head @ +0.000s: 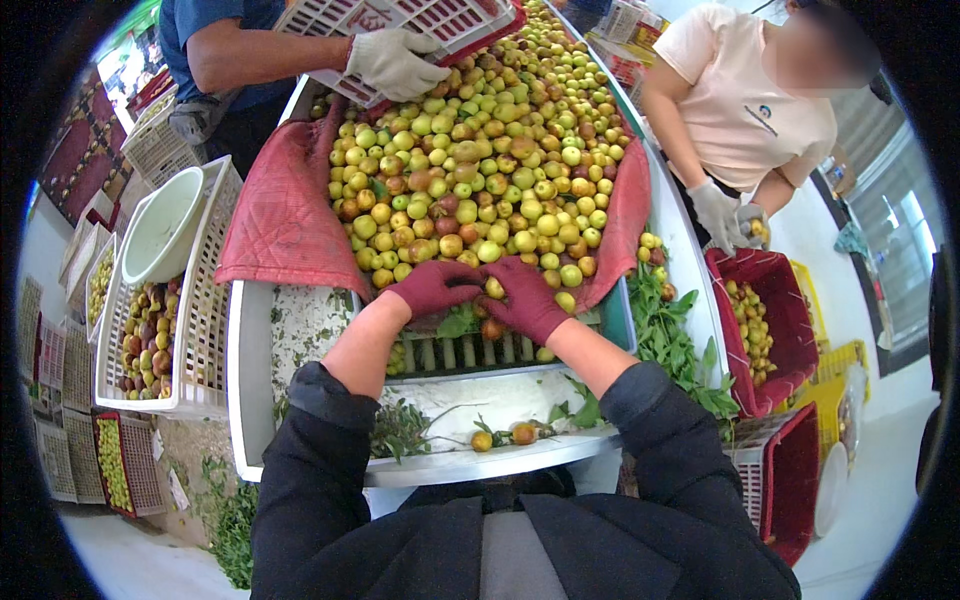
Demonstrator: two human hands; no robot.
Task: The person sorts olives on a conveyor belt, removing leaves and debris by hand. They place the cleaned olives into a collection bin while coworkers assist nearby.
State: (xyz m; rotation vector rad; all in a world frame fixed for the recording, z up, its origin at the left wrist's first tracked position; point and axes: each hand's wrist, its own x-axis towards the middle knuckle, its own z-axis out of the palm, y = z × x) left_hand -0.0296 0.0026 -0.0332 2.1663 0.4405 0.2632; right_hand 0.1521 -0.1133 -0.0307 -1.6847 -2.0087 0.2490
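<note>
A big heap of green, yellow and reddish-brown jujube-like fruits fills the metal sorting table on a red quilted cloth. My left hand, in a maroon glove, is at the heap's near edge, its fingers pointing right. Opposite it, my right hand, also gloved, has a yellowish fruit at its fingers; whether it grips that fruit is unclear. Below both hands, a reddish fruit and a green leaf lie above a slatted grate.
At upper left a person's gloved hand holds a tilted crate. A co-worker stands right, above a red-lined crate. Left is a white crate with a basin. Leafy sprigs line the table's right side.
</note>
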